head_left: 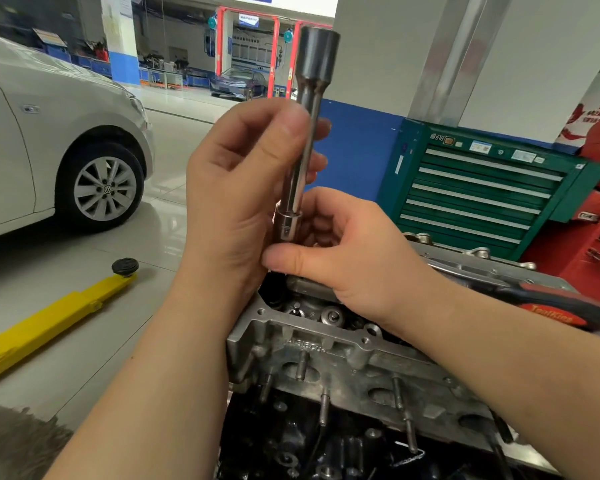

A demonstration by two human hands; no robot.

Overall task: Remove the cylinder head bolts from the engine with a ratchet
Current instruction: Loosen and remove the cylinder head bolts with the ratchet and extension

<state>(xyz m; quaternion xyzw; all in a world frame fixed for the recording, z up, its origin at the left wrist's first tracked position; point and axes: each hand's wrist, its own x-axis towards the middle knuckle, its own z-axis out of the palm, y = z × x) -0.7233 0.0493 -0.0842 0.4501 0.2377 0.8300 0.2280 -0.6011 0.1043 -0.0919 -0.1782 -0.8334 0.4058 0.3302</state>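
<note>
A long chrome extension bar (305, 143), flared wide at its top, is gripped upright by the left hand (243, 188). A short socket (287, 226) at its lower end is pinched by the right hand (343, 258). One grey cylinder head (326, 355) lies below; one red-handled ratchet (555, 306) rests on it.

White car (32, 140), green tool cab. (482, 192)

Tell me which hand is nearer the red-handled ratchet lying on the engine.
Right. The right hand pinches the socket at the extension bar's lower end, its wrist just left of the ratchet. The left hand grips the bar higher up, farther left.
</note>
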